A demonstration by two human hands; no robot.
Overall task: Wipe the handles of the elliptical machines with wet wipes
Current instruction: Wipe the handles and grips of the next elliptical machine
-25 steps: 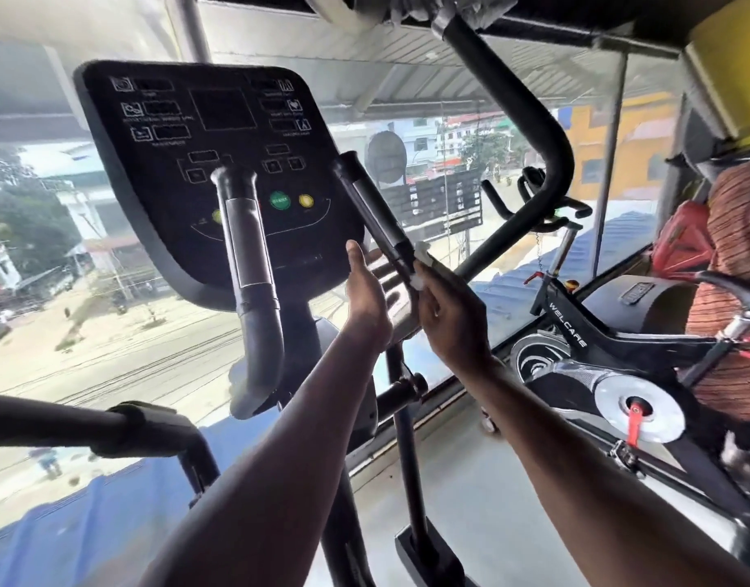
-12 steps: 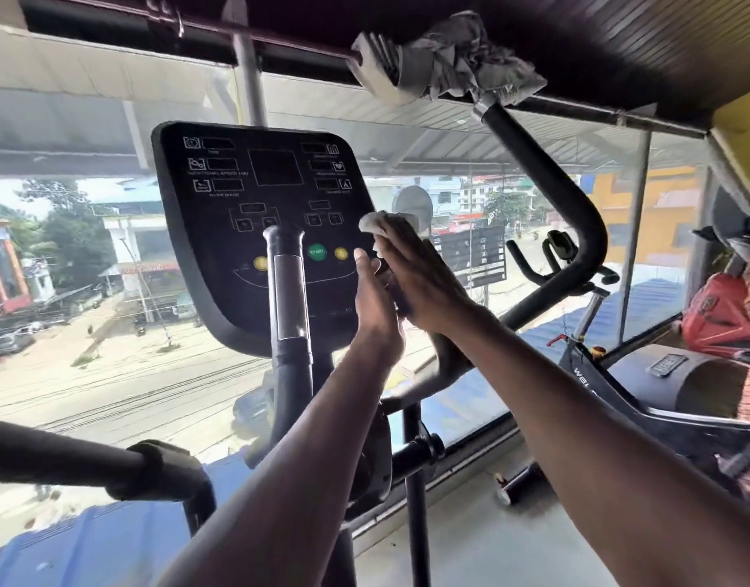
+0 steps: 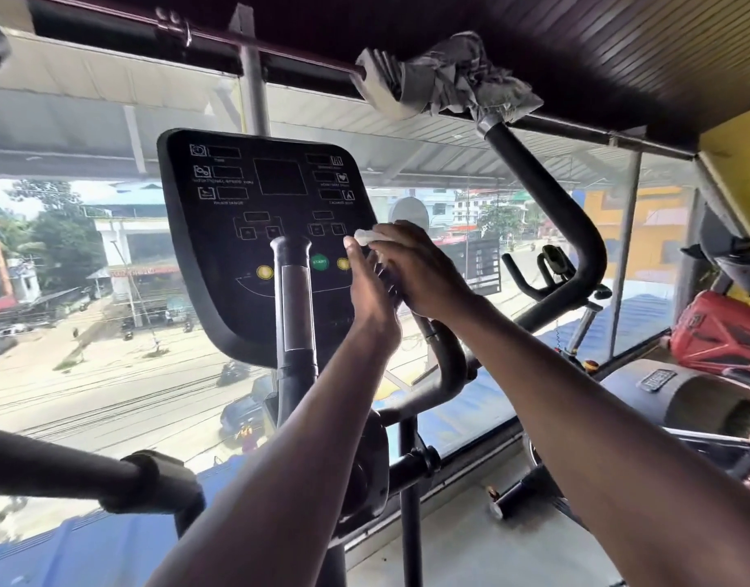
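The elliptical's black console (image 3: 237, 230) faces me, with two short fixed handles in front of it. The left fixed handle (image 3: 296, 298) stands bare. My right hand (image 3: 419, 277) wraps the top of the right fixed handle (image 3: 445, 353) with a white wet wipe (image 3: 366, 237) under its fingers; a bit of wipe shows at the fingertips. My left hand (image 3: 371, 294) is pressed against the same handle from the left, fingers pointing up. A long moving handle (image 3: 551, 201) curves up on the right, its tip covered by a grey cloth (image 3: 462, 78).
The left moving handle (image 3: 68, 472) crosses the lower left. A spin bike (image 3: 555, 273) stands behind to the right, and a red object (image 3: 720, 332) lies at the far right. A window wall looks onto a street. Grey floor (image 3: 470, 548) lies below.
My right hand slid with the wipe from low on the right fixed handle up to its top. My left hand followed upward. The view tilted up.
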